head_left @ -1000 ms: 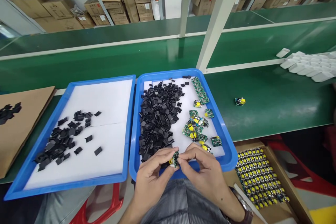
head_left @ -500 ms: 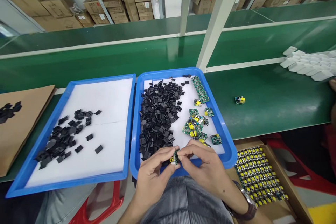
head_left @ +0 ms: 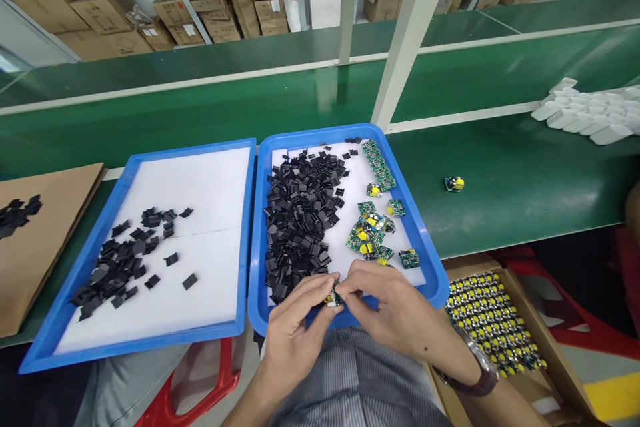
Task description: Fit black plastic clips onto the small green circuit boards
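Observation:
Over the front edge of the right-hand blue tray [head_left: 439, 273], my left hand [head_left: 295, 323] pinches a small circuit board [head_left: 335, 293] with a yellow part, thumb below and fingers above. My right hand [head_left: 385, 297] has its thumb and fingertips pressed together at the board's right edge; whether they also hold a small part is hidden. Just behind my hands in that tray lie a heap of black folded plates [head_left: 300, 213] and a loose pile of circuit boards [head_left: 367, 235] with yellow parts. A joined panel of green boards [head_left: 379, 165] rests at the tray's back right.
Left of it, another blue tray [head_left: 145, 337] holds scattered black plates [head_left: 117, 267]. A single board [head_left: 454, 184] lies on the green bench [head_left: 500, 213]; white plastic housings [head_left: 590, 113] are farther right. Below, a carton [head_left: 560, 360] contains rows of boards. An upright post [head_left: 413, 33] rises behind the trays.
The view has shifted slightly. Both hands stay together at the circuit board, its tilt changed a little, with my right fingers moved slightly along its edge.

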The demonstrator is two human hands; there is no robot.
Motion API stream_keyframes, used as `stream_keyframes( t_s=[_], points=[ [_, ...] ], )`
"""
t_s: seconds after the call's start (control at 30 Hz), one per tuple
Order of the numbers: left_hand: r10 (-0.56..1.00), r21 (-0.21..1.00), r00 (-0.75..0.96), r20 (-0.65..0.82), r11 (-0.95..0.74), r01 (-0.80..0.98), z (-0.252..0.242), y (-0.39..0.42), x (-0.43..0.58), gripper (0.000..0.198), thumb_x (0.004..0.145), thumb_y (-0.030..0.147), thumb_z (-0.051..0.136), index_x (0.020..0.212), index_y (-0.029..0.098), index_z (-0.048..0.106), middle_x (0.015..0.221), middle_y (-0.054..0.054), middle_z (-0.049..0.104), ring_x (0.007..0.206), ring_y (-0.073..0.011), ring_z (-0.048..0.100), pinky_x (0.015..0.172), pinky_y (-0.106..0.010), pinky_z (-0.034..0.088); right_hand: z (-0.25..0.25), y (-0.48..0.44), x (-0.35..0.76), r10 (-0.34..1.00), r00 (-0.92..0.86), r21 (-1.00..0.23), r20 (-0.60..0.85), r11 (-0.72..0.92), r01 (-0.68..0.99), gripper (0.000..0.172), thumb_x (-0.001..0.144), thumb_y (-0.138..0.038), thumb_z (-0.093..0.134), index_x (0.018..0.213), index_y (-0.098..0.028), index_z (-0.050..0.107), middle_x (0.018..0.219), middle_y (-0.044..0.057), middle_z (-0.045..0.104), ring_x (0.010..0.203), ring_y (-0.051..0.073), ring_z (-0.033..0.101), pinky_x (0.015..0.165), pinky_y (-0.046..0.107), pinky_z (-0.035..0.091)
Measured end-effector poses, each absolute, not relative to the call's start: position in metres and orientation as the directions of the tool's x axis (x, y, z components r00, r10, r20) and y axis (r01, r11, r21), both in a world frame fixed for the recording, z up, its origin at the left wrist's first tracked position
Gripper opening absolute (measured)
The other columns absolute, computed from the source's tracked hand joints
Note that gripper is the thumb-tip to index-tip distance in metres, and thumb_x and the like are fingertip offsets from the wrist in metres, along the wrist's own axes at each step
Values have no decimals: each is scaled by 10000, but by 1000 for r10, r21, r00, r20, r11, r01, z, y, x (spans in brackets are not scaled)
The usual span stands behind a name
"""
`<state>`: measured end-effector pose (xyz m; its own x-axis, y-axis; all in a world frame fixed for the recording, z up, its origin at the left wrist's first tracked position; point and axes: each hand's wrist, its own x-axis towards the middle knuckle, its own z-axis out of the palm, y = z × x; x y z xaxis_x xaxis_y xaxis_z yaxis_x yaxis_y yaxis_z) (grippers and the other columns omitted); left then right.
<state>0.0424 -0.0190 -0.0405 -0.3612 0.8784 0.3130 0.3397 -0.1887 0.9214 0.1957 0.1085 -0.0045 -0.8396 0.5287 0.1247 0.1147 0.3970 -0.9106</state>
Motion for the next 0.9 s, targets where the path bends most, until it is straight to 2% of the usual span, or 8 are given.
stream_keyframes(
  t_s=[0.1,0.23,0.37,0.63,0.9],
  points=[
    [874,951,-404,271,-179,253,-41,-20,43,474,854,27,786,1235,308,770,1202,-57,799,1121,-220,764,1006,-373,643,-5,113,195,547,-831,-957,103,283,69,196,964,-107,601,879,-224,734,774,-12,667,713,145,615,656,278,489],
    [880,976,-430,200,-139,170,-43,-21,41,455,866,53,786,1233,321,772,1245,-54,783,1160,-214,755,1026,-337,630,-11,110,192,629,-773,-977,84,203,59,174,961,-117,629,996,-231,755,845,-5,731,751,143,656,706,281,521],
    [889,978,-422,179,-113,176,-43,-21,39,437,879,72,779,1247,307,771,1264,-75,778,1177,-239,753,1022,-356,634,-13,105,194,642,-758,-964,118,256,67,160,992,-167,631,982,-247,769,830,-4,706,757,152,631,701,299,494],
    [884,945,-389,259,-149,291,-37,-19,41,439,874,61,782,1243,297,778,1214,-78,803,1099,-248,781,968,-400,668,-13,102,199,595,-792,-939,137,333,88,187,1016,-163,579,999,-238,750,854,20,677,781,178,630,702,327,491],
    [867,884,-330,375,-226,409,-44,-19,41,508,902,14,716,1331,287,725,1248,-95,782,1154,-252,746,1012,-448,640,-12,108,195,565,-811,-925,151,370,86,205,1003,-137,564,923,-233,727,818,9,673,743,168,613,730,322,510]
  ],
)
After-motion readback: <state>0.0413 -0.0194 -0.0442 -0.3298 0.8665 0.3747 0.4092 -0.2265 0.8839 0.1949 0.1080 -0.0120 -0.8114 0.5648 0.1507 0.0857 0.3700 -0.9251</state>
